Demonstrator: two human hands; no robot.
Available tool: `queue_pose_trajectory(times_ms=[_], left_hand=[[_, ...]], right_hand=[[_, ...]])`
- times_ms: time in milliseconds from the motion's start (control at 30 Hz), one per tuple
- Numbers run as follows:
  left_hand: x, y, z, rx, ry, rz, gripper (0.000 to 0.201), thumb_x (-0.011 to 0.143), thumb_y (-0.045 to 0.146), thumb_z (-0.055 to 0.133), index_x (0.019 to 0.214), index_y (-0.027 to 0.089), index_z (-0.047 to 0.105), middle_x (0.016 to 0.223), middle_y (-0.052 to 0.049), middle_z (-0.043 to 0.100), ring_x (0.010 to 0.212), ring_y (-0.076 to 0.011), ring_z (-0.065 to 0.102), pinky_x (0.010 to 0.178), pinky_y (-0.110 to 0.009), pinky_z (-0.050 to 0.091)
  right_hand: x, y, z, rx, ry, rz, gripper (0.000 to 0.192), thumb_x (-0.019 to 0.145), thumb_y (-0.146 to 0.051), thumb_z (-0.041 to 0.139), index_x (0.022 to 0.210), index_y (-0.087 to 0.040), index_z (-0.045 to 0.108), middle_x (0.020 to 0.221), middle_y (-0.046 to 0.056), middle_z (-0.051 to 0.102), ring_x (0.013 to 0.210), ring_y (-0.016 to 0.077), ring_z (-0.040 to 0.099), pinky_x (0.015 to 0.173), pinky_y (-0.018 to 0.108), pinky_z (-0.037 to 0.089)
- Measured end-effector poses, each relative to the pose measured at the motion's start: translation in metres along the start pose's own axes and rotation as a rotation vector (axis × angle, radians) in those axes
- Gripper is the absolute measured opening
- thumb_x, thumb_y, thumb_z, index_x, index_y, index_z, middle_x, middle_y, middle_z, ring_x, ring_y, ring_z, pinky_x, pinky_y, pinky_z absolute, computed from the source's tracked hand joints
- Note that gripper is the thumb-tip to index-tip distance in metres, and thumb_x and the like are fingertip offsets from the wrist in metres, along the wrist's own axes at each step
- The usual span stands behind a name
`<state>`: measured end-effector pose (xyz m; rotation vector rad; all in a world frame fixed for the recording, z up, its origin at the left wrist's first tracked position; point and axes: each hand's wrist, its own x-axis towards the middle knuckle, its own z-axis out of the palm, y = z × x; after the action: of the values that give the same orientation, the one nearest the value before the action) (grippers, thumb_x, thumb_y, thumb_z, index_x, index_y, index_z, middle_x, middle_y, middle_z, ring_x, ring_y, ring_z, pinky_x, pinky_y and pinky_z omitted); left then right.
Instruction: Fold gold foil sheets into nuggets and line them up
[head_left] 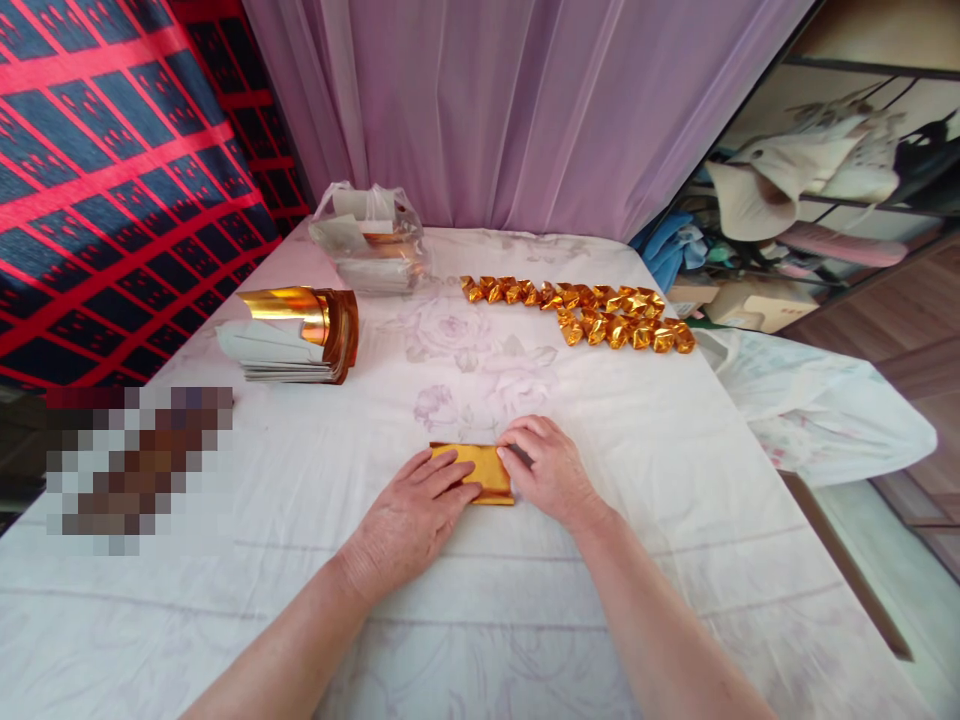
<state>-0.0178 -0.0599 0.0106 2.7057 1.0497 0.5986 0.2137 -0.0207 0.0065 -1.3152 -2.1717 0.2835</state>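
A folded piece of gold foil paper (491, 478) lies flat on the white cloth in front of me. My left hand (424, 505) rests on its left part, palm down, with the fingers stretched out and slightly spread. At the paper's upper right corner, the thumb and bent fingers of my right hand (551, 470) close on the edge. My left fingers cover part of the paper. Beyond the hands, to the right, several folded gold foil pieces (615, 328) stand in two rows.
A curled stack of gold and white paper sheets (289, 350) sits at the left, with a clear plastic bag (371, 240) of more sheets behind it. A blurred patch (150, 460) hides something at left. Purple curtain (480, 110) hangs behind; shelves with hats (780, 180) stand right.
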Motion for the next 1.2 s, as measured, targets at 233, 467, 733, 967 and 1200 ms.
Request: queue_pose_trajectory(times_ms=[233, 467, 733, 967, 1200], left_hand=[[-0.0016, -0.0029, -0.0015, -0.003, 0.022, 0.032, 0.03, 0.096, 0.018, 0.044, 0.118, 0.021, 0.064, 0.128, -0.006, 0.066, 0.127, -0.0236, 0.055, 0.112, -0.048, 0.041], [-0.0013, -0.0021, -0.0016, 0.025, 0.037, 0.053, 0.031, 0.097, 0.018, 0.043, 0.119, 0.019, 0.064, 0.126, -0.007, 0.067, 0.125, -0.0251, 0.056, 0.109, -0.049, 0.046], [-0.0019, -0.0033, -0.0001, 0.021, 0.046, 0.053, 0.031, 0.098, 0.019, 0.043, 0.12, 0.02, 0.064, 0.126, -0.007, 0.067, 0.126, -0.0242, 0.056, 0.108, -0.048, 0.047], [-0.0017, -0.0025, -0.0006, 0.009, 0.041, 0.041, 0.031, 0.097, 0.019, 0.044, 0.119, 0.02, 0.065, 0.125, -0.008, 0.067, 0.126, -0.0244, 0.056, 0.107, -0.048, 0.047], [-0.0006, -0.002, -0.0019, 0.004, 0.04, 0.041, 0.03, 0.096, 0.018, 0.045, 0.118, 0.019, 0.065, 0.125, -0.008, 0.067, 0.125, -0.0246, 0.056, 0.107, -0.048, 0.047]], right_hand=[[0.0003, -0.0007, 0.0, 0.005, 0.008, 0.005, 0.011, 0.083, -0.013, 0.06, 0.079, -0.022, 0.065, 0.086, 0.004, 0.066, 0.083, 0.02, 0.06, 0.079, 0.034, 0.048], [0.0011, -0.001, -0.0013, -0.027, -0.046, 0.004, 0.013, 0.086, -0.013, 0.057, 0.079, -0.022, 0.063, 0.087, 0.004, 0.065, 0.084, 0.0203, 0.059, 0.078, 0.034, 0.047], [0.0009, -0.0015, -0.0005, -0.059, -0.055, 0.013, 0.012, 0.088, -0.014, 0.056, 0.08, -0.022, 0.062, 0.088, 0.004, 0.064, 0.085, 0.0202, 0.058, 0.079, 0.033, 0.045], [0.0002, -0.001, 0.001, -0.063, -0.043, 0.021, 0.011, 0.088, -0.014, 0.055, 0.084, -0.022, 0.063, 0.09, 0.005, 0.066, 0.086, 0.0212, 0.059, 0.079, 0.034, 0.046], [0.0004, -0.0061, -0.0014, -0.037, 0.049, -0.019, 0.016, 0.089, -0.014, 0.05, 0.089, -0.023, 0.064, 0.089, 0.005, 0.067, 0.086, 0.021, 0.06, 0.08, 0.034, 0.048]])
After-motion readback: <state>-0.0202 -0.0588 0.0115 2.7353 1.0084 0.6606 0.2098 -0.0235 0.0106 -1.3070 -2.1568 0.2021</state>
